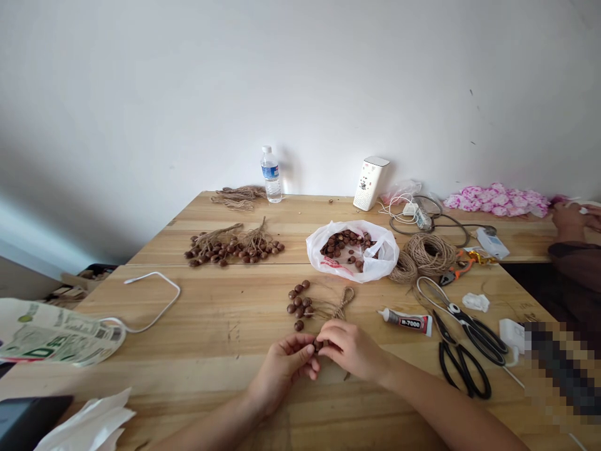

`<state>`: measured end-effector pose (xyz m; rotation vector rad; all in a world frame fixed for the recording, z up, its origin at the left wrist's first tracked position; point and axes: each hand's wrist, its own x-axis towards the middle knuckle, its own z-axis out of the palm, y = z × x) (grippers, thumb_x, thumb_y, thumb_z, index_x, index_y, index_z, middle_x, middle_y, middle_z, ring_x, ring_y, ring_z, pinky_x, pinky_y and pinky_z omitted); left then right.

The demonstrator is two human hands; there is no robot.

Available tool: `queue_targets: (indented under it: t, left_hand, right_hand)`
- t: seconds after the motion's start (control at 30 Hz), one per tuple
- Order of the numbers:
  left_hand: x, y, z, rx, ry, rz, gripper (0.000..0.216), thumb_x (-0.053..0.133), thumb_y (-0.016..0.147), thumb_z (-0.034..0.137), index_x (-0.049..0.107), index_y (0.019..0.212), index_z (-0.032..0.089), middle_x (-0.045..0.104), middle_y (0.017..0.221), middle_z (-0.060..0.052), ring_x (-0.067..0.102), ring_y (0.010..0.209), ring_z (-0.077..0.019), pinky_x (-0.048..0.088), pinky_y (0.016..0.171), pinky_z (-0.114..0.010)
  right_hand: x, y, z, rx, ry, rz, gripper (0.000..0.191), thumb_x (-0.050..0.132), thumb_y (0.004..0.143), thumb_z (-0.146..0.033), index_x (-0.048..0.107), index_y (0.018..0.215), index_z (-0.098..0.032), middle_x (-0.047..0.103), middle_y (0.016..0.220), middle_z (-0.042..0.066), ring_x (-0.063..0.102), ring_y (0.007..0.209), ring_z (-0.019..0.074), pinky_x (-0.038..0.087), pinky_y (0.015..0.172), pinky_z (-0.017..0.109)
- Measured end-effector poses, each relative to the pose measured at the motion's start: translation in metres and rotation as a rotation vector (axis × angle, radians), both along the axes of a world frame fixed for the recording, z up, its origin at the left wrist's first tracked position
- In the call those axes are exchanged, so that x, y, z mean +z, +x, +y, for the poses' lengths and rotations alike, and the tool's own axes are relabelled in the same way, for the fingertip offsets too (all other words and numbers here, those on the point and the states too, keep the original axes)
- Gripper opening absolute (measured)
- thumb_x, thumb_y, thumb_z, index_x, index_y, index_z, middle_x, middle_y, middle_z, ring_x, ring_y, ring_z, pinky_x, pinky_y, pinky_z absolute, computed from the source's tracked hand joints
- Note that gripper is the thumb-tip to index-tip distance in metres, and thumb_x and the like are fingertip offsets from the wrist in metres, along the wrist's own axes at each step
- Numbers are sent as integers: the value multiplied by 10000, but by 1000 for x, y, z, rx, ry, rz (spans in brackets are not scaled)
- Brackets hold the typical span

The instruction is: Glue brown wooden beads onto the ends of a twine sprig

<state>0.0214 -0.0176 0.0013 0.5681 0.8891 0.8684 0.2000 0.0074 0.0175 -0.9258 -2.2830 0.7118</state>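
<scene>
My left hand (pixel 285 366) is closed, holding a small round brown nutshell (pixel 317 345) between thumb and fingers. From the other side, the fingertips of my right hand (pixel 359 352) pinch the same nutshell, partly hiding it. Just beyond my hands lies a bunch of brown nutshells (pixel 299 305) on thin twine strands, which gather into a knotted twine loop (pixel 346 302). Farther back, a white plastic bag (pixel 387 247) stands open with many loose nutshell pieces (pixel 345 241) inside. To the right of my right hand is a B-7000 glue tube (pixel 407 321).
Finished-looking nutshell bunches (pixel 235 247) lie back left, near a water bottle (pixel 271 175). Twine coils (pixel 429 252), pliers (pixel 453 274), black scissors (pixel 462 363) and larger scissors (pixel 479 332) crowd the right. A white cable (pixel 176 297) curls left. Another person's hand (pixel 570 219) is far right.
</scene>
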Motion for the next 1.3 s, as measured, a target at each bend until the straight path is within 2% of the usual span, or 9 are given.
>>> queue_targets:
  t: [0.5, 0.73, 0.93, 1.1, 1.3]
  left_hand:
    - [-1, -1, -1, -29, 27, -21, 341, 800, 620, 323, 734, 874, 105, 693, 611, -52, 589, 527, -118, 482, 544, -237]
    - [-1, -1, -1, -18, 40, -43, 304, 796, 627, 310, 751, 860, 121, 698, 613, -51, 596, 535, -124, 483, 539, -238]
    - [-3, -2, -1, -25, 36, -64, 298, 789, 633, 316, 758, 854, 117, 705, 611, -55, 596, 542, -132, 488, 550, -249]
    - [-6, -2, 0, -12, 16, -90, 299, 803, 618, 295, 759, 856, 120, 713, 623, -57, 604, 552, -128, 491, 545, -237]
    - [-3, -1, 0, -10, 5, -82, 281, 815, 602, 282, 760, 823, 117, 709, 620, -53, 601, 555, -122, 488, 539, -228]
  right_hand:
    - [-2, -2, -2, -22, 47, -11, 49, 608, 822, -149, 628, 863, -167, 615, 821, 48, 583, 713, 149, 469, 650, 237]
    - [-5, -4, -2, -36, 61, 73, 30, 615, 833, -186, 638, 836, -166, 615, 781, 47, 582, 677, 144, 475, 633, 234]
    - [-9, -6, -3, -43, 95, 149, 92, 615, 848, -254, 636, 830, -166, 617, 759, 45, 582, 658, 137, 486, 621, 234]
    - [-9, -7, -4, -48, 106, 188, 99, 583, 869, -241, 637, 833, -166, 621, 761, 53, 587, 657, 137, 490, 618, 235]
    - [-9, -6, -3, -47, 79, 204, 129, 604, 859, -282, 641, 827, -163, 618, 746, 52, 581, 646, 135, 486, 601, 231]
